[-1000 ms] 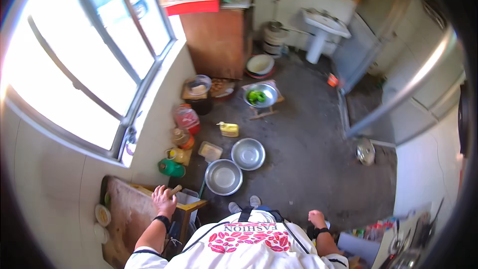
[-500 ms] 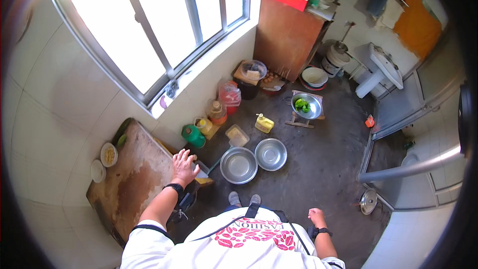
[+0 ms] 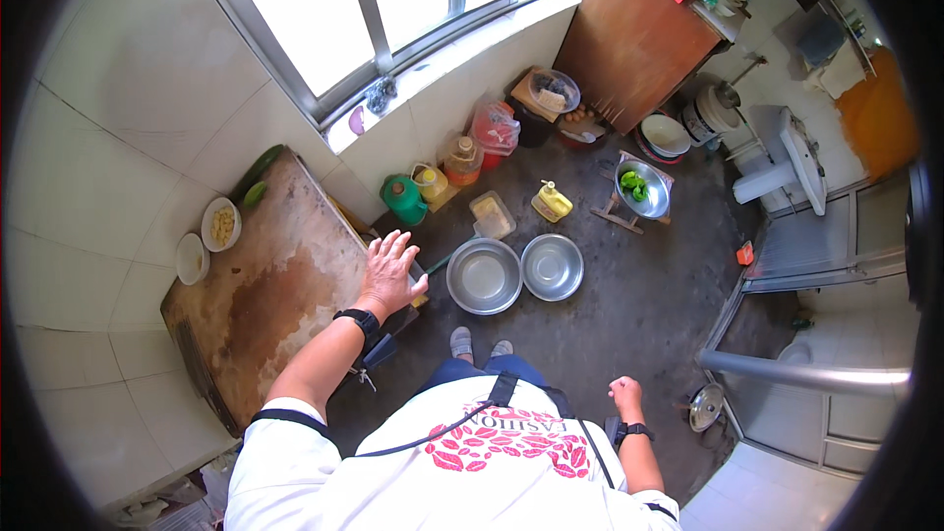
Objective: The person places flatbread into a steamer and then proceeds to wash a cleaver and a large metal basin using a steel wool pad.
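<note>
My left hand (image 3: pixel 390 273) is stretched out with its fingers spread and holds nothing. It is over the right edge of a worn wooden table (image 3: pixel 261 275); whether it touches the edge I cannot tell. My right hand (image 3: pixel 625 394) hangs low at my right side, fingers curled in, with nothing showing in it. On the floor ahead of my feet, two metal basins (image 3: pixel 484 276) (image 3: pixel 553 267) sit side by side. A white bowl with pale yellow pieces (image 3: pixel 221 224), another white bowl (image 3: pixel 192 259) and a long green vegetable (image 3: pixel 258 172) rest along the table's far left edge.
Along the window wall stand a green jug (image 3: pixel 404 200), an oil bottle (image 3: pixel 462 161) and a red bucket (image 3: pixel 495 133). A yellow pump bottle (image 3: pixel 552 202) and a plastic tub (image 3: pixel 492 215) are nearer. Green vegetables (image 3: pixel 633 185) lie in a basin on a stool. A metal rail (image 3: pixel 806 371) crosses the right.
The view has turned, so the room's things have shifted right and the floor basins sit higher in the picture. My left hand stays stretched out over the table's edge; my right hand remains curled.
</note>
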Demonstrator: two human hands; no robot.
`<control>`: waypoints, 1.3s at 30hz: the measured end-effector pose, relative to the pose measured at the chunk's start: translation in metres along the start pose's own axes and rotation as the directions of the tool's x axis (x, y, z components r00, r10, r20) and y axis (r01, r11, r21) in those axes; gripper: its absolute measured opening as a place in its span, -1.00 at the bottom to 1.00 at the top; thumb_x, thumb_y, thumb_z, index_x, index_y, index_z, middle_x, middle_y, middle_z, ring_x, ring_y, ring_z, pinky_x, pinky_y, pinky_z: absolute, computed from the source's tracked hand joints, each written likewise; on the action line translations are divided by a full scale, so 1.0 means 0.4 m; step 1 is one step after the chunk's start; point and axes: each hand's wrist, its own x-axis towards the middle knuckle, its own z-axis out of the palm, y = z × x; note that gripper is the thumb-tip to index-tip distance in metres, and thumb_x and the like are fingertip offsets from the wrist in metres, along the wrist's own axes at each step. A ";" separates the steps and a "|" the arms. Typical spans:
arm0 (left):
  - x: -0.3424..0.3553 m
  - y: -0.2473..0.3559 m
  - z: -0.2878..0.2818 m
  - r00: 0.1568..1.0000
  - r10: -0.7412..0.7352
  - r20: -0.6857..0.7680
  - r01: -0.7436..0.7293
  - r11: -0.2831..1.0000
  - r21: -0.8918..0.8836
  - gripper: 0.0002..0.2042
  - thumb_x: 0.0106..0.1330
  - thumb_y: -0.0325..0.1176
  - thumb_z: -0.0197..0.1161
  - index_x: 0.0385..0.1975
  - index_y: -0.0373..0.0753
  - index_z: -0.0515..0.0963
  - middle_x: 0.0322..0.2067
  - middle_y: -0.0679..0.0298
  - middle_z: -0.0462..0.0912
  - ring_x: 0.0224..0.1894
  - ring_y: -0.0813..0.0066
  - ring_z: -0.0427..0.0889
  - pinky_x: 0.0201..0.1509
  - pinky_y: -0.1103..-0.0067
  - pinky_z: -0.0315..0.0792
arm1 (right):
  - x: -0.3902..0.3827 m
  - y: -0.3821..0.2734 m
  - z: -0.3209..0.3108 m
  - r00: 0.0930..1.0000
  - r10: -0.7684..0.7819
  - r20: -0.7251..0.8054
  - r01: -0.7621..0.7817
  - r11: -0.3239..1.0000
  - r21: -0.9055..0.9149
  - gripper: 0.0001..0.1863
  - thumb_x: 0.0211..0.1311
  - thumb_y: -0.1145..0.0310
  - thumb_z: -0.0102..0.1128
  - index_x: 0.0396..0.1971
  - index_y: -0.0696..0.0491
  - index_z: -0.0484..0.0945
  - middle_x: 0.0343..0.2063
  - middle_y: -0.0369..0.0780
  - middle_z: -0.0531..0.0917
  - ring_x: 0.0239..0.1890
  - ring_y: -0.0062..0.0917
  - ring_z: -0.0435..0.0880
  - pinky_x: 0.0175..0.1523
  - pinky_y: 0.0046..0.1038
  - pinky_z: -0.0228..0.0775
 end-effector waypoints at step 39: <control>0.060 0.016 -0.006 0.958 -0.237 0.159 0.229 0.971 0.068 -0.56 -0.23 -0.22 0.14 -0.23 -0.17 0.45 0.05 0.17 0.31 0.16 0.22 0.18 0.26 0.21 -0.10 | 0.811 -0.359 0.116 0.834 -0.306 0.460 0.428 0.885 -0.186 -0.87 0.02 0.43 0.05 -0.48 0.15 0.55 -0.59 -0.23 0.61 -0.53 -0.58 0.58 -0.36 -0.54 0.42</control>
